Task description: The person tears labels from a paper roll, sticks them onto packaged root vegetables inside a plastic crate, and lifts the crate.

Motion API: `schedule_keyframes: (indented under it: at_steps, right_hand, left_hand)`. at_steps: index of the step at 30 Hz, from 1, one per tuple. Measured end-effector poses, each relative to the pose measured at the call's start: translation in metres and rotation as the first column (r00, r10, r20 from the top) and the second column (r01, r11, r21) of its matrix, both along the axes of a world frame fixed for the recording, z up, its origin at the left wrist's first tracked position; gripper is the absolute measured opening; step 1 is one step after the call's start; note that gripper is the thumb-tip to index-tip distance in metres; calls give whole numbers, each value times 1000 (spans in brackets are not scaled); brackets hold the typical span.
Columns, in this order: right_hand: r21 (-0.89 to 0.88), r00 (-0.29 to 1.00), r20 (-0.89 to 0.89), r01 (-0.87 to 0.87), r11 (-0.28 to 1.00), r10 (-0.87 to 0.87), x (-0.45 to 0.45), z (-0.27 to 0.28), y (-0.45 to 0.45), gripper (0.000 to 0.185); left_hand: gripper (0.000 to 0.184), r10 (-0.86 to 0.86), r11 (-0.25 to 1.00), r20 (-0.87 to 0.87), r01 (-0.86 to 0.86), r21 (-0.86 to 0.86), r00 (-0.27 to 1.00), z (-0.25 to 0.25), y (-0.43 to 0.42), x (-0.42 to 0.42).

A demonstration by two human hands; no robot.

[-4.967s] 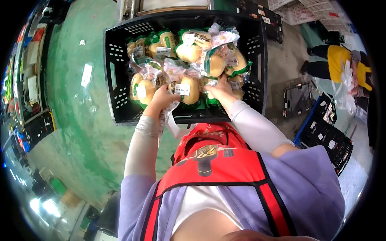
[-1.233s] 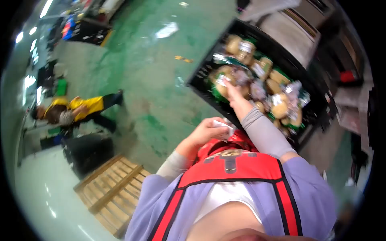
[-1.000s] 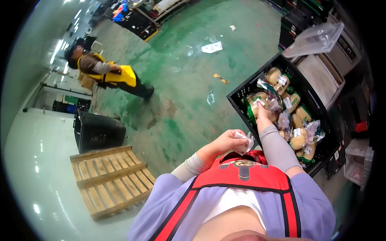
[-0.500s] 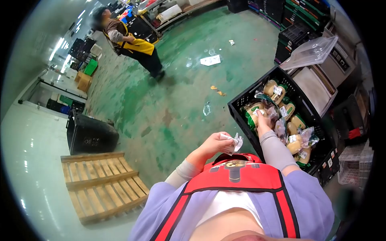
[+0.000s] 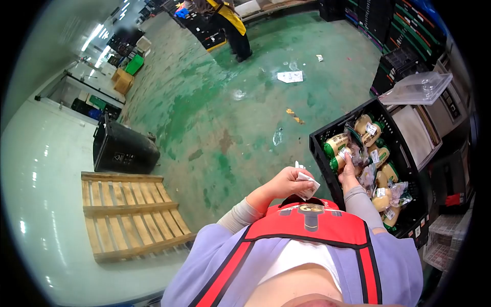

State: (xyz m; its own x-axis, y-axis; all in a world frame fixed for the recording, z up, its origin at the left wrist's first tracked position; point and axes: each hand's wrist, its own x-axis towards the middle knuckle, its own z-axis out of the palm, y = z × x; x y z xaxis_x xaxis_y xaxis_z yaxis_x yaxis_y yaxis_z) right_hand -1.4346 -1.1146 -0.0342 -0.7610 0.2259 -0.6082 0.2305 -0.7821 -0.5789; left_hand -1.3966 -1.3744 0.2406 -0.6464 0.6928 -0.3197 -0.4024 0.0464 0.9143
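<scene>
My left hand (image 5: 286, 182) is closed around some crumpled white labels (image 5: 308, 185), above the red apron (image 5: 307, 219). To its right stands a black crate (image 5: 324, 175) full of bagged pale yellow vegetables with green wrapping and white stickers. Inside the crate's near left part, my right hand (image 5: 349, 176) rests on a bagged vegetable pack (image 5: 336, 145), with the thumb up by a white sticker. Its other fingers are mostly hidden among the bags, so its hold cannot be made out.
A wooden pallet (image 5: 130, 209) lies at the left, by a black bin (image 5: 124, 149). At the top, a person in a yellow apron (image 5: 231, 19) stands near dark crates. A clear plastic lid (image 5: 419, 88) and stacked crates (image 5: 409, 30) are at the upper right.
The view has swung, and the person in the yellow apron has moved toward the top edge. My left hand still holds the white labels; my right hand stays in the crate.
</scene>
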Motion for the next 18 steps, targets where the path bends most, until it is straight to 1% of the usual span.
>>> schedule_keyframes:
  at_steps: [3,4,5,6,7,8,9,11,13,15,16,17,18]
  right_hand:
    - [25,999,-2,54,998,-54,-8,2,-8,56]
    - [182,992,127,-22,983,-1,-12,6,-4,55]
    - [319,963,266,-128,939,41,-17,9,-2,55]
    - [382,936,312,-279,881,161,-19,10,5,57]
    - [433,891,366,-420,797,270,-21,12,13,59]
    - [441,865,435,-446,779,249,-19,35,4,64]
    - [441,868,440,-434,786,233,-16,42,2,64]
    - [450,838,501,-466,762,216,-12,49,2,67]
    - [460,847,492,-450,765,202,-8,42,3,70]
    - [646,878,434,-459,609,201,7,3,8,67]
    - [838,926,279,-365,407,256,15,-60,22,67]
    - [819,869,432,-491,298,243,36,29,8,69]
    - [824,869,419,-485,293,262,46,26,10,70]
  left_hand:
    - [16,-15,999,-35,14,-37,999,8,2,0]
    - [16,-34,999,-38,32,-33,999,10,4,-2]
    - [16,-64,998,5,64,1,998,11,5,-2]
    - [16,-97,995,50,95,36,994,10,6,-1]
    - [16,-109,994,51,107,39,993,8,7,-1]
    - [16,-139,988,5,139,60,990,4,7,-2]
    - [16,-171,981,-38,174,81,984,1,9,-1]
    - [15,-200,977,-49,203,64,979,0,12,-3]
    - [14,-222,973,-59,225,44,973,2,17,-3]
    - [10,-104,991,51,100,84,993,11,26,0]
    - [7,-88,994,74,83,68,993,6,29,-1]
    - [7,-128,990,95,121,75,987,1,30,-4]
    - [8,-141,990,96,140,17,985,-3,30,-8]
